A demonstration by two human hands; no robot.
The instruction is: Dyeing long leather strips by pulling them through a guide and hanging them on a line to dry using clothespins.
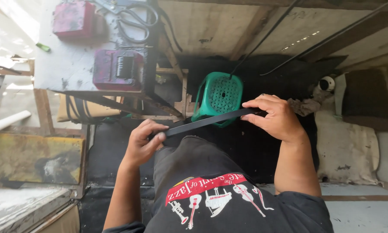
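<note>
A flat black strip (204,122) runs between both hands, slanting up to the right, held over my lap. My left hand (143,142) pinches its lower left end between thumb and fingers. My right hand (275,117) grips the upper right end with fingers curled over it. Behind the strip stands a small green plastic stool (217,96) on a dark floor mat. My dark trousers and black printed shirt fill the bottom of the view.
A white worktable (69,64) at upper left carries two red-pink blocks (74,18) and large black scissors (136,19). Wooden frame pieces stand under it. A yellow board (30,157) lies at left. Pale cloth sacks (347,142) sit at right. Black cables (314,43) cross the wooden floor.
</note>
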